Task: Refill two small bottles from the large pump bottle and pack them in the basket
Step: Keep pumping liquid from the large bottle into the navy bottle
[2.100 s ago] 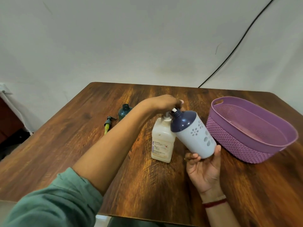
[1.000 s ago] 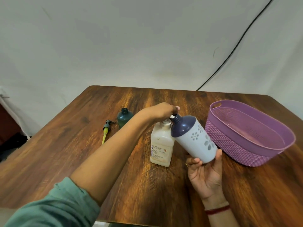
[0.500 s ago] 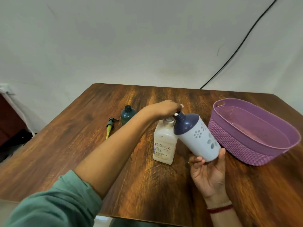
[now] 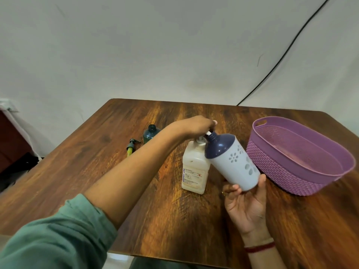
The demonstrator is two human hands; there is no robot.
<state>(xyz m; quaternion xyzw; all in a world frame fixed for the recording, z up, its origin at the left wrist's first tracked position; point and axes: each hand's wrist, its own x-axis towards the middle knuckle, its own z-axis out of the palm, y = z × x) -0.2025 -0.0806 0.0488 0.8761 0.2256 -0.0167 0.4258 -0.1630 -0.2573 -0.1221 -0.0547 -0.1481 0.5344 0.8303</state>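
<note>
Head view: the refilling is under way and, by my reading, in its first half. The left hand (image 4: pixel 194 125) lies on top of the pump head of the large pump bottle (image 4: pixel 195 169), which stands upright on the bench (image 4: pixel 77 171). Its fingers are mostly hidden, so I cannot tell whether they wrap the pump head or only press on it. The right hand (image 4: pixel 245 204) grips the white bottle (image 4: pixel 235 166) by its base, thumb on one side and fingers on the other. The bottle is off the bench and tilted, its open navy neck meeting the pump spout just under the left hand. How full it is cannot be seen.

The small teal bottle (image 4: pixel 152 133) stands uncapped beyond the left forearm, well apart from both hands, with its pump cap (image 4: pixel 131 146) lying just beside it. It looks still to be filled. The purple basket (image 4: pixel 272 171) sits to the right, near the white bottle, with nothing packed in it. Capping and packing both remain.
</note>
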